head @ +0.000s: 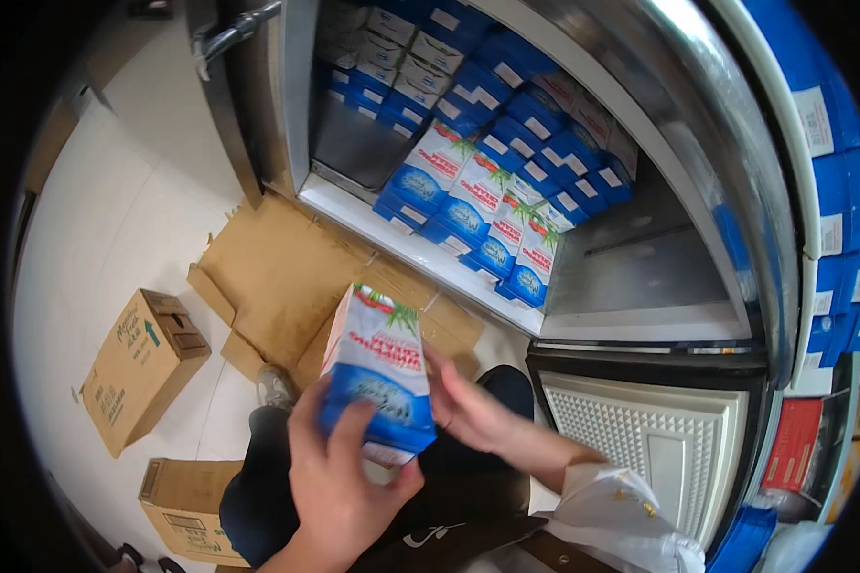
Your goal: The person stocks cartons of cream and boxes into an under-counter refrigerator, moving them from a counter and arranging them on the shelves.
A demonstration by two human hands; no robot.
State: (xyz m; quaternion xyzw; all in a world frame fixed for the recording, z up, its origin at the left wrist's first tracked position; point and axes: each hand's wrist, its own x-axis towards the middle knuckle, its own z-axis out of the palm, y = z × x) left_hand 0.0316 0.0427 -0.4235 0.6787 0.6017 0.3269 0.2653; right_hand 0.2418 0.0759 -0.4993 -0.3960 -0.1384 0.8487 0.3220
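Observation:
My left hand [337, 458] grips the lower end of a blue-and-white whipping cream carton [387, 372], with fingers on its front and thumb at its bottom end. My right hand [473, 408] lies against the carton's right side, some fingertips hidden behind it. The carton is tilted above my knees. Beyond it stands an open refrigerated cabinet [412, 240] with a white sill. Inside, a front row of matching cartons [466, 200] leans back in front of stacked blue cartons [537, 129].
A flattened cardboard sheet [272, 272] lies before the cabinet. Two cardboard boxes [143, 365] [186, 512] rest on the tiled floor to the left. A textured white door panel [652, 437] is at the right, near more stacked blue cartons [838, 236].

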